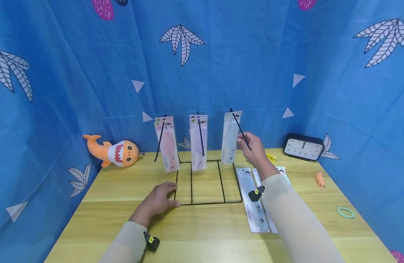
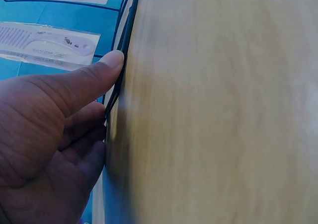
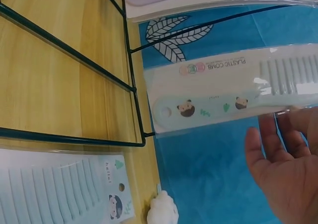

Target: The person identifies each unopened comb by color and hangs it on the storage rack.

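Note:
A black wire display rack (image 1: pixel 208 203) stands on the table, with hooks at its back. My left hand (image 1: pixel 159 199) grips the front left corner of its base, the thumb (image 2: pixel 107 67) against the wire. At the right hook, my right hand (image 1: pixel 253 149) pinches the side edge of a pale blue packaged comb (image 1: pixel 229 140), which hangs there; part of that grip is hidden in the right wrist view. Purple packaged combs (image 1: pixel 196 146) hang from the middle hook and pink packaged combs (image 1: pixel 169 148) from the left one.
More pale blue packaged combs (image 1: pixel 251 199) lie right of the rack, partly under my right arm. Behind stand an orange shark toy (image 1: pixel 117 152) and a black clock (image 1: pixel 304 147). A small orange toy (image 1: pixel 320 180) and a green ring (image 1: pixel 346 208) lie at the right edge.

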The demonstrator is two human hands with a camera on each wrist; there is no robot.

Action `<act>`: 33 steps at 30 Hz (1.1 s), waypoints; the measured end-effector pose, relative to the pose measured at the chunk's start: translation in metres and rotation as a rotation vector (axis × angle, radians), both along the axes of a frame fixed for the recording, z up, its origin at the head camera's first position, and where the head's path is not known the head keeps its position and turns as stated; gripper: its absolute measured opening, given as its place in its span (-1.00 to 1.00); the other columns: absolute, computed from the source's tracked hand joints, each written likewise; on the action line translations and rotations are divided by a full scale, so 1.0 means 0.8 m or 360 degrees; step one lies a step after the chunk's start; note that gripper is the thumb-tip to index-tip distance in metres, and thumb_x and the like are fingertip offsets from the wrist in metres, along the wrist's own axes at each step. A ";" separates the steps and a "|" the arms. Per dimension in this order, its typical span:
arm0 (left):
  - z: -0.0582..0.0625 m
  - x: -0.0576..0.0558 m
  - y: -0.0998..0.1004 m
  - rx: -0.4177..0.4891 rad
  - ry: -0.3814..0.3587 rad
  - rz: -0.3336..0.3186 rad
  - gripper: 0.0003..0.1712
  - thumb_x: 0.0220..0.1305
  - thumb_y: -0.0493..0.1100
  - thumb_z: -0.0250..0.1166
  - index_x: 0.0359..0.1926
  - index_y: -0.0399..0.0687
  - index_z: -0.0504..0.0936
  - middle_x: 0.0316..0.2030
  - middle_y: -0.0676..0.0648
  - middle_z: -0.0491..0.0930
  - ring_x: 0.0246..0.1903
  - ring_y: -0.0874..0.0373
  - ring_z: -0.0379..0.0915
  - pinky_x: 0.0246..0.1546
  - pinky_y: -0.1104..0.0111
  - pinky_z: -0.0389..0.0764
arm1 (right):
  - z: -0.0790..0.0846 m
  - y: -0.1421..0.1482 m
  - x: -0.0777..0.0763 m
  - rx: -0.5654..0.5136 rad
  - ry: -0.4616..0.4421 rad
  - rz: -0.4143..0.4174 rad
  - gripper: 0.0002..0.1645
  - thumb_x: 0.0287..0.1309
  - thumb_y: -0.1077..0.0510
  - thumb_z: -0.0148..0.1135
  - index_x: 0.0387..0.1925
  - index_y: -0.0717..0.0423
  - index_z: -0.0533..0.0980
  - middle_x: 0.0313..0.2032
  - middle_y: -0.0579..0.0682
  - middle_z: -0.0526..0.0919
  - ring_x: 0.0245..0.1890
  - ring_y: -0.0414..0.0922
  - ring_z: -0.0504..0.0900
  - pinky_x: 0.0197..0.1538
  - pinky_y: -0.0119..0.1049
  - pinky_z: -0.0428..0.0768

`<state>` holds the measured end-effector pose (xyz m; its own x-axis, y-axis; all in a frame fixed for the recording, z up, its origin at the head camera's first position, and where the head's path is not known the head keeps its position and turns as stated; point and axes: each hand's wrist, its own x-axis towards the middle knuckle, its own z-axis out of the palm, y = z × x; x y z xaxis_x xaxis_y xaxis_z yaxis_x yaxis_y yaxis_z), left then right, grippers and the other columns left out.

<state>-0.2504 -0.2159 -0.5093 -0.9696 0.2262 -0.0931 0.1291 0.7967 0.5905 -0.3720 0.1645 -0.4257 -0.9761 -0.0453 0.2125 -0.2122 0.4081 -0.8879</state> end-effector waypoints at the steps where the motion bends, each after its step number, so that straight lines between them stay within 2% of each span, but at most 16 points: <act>1: 0.001 0.000 0.000 0.0000 -0.0005 0.0001 -0.23 0.33 -0.10 0.60 0.48 -0.22 0.58 0.56 -0.19 0.44 0.60 -0.29 0.26 0.63 -0.19 0.31 | -0.001 0.001 0.001 0.0021 0.0008 0.0002 -0.68 0.71 0.07 0.08 0.24 0.15 0.56 0.22 0.23 0.70 0.27 0.24 0.70 0.35 0.16 0.71; 8: 0.002 0.001 0.004 0.0015 -0.0029 -0.0012 -0.24 0.34 -0.11 0.59 0.48 -0.23 0.57 0.56 -0.20 0.44 0.60 -0.29 0.26 0.64 -0.18 0.31 | -0.006 0.016 0.010 0.0213 0.0060 0.0026 -0.45 0.68 -0.04 0.13 0.46 0.18 0.45 0.36 0.26 0.62 0.39 0.26 0.60 0.45 0.24 0.58; 12: 0.001 -0.001 0.005 0.0007 -0.0019 -0.0025 -0.24 0.34 -0.10 0.59 0.48 -0.23 0.58 0.55 -0.20 0.45 0.59 -0.28 0.27 0.63 -0.17 0.32 | -0.003 0.035 0.029 0.0342 -0.0089 -0.0020 -0.34 0.63 -0.05 0.21 0.52 0.23 0.38 0.38 0.28 0.59 0.42 0.27 0.56 0.46 0.25 0.57; 19: 0.002 -0.005 0.008 -0.0008 -0.0004 -0.0039 -0.25 0.34 -0.09 0.59 0.47 -0.21 0.59 0.55 -0.17 0.46 0.59 -0.27 0.29 0.62 -0.17 0.33 | 0.000 0.090 0.080 0.0655 -0.0312 -0.0085 -0.30 0.52 -0.03 0.33 0.46 0.28 0.40 0.37 0.38 0.55 0.38 0.34 0.56 0.34 0.27 0.66; 26: 0.002 -0.002 0.005 -0.0022 0.0011 -0.0021 -0.24 0.33 -0.09 0.60 0.47 -0.23 0.59 0.54 -0.18 0.46 0.58 -0.28 0.30 0.62 -0.18 0.34 | -0.015 0.153 0.116 0.0935 -0.0580 -0.0164 -0.18 0.40 -0.04 0.45 0.40 0.41 0.36 0.32 0.49 0.52 0.26 0.40 0.56 0.23 0.28 0.65; 30: 0.002 0.001 0.001 -0.0007 0.0013 -0.0006 -0.24 0.33 -0.09 0.60 0.47 -0.24 0.59 0.54 -0.19 0.47 0.58 -0.29 0.30 0.62 -0.18 0.34 | -0.029 0.176 0.128 0.0959 -0.0732 -0.0204 -0.08 0.34 -0.06 0.50 0.41 0.47 0.32 0.31 0.56 0.48 0.22 0.42 0.56 0.24 0.31 0.62; 33: 0.002 0.001 0.000 -0.0001 0.0018 -0.0025 -0.24 0.34 -0.10 0.60 0.47 -0.25 0.58 0.53 -0.20 0.47 0.57 -0.29 0.31 0.61 -0.18 0.35 | -0.041 0.187 0.135 0.0937 -0.0840 -0.0242 -0.03 0.31 -0.06 0.52 0.41 0.49 0.28 0.22 0.54 0.52 0.10 0.34 0.59 0.15 0.24 0.64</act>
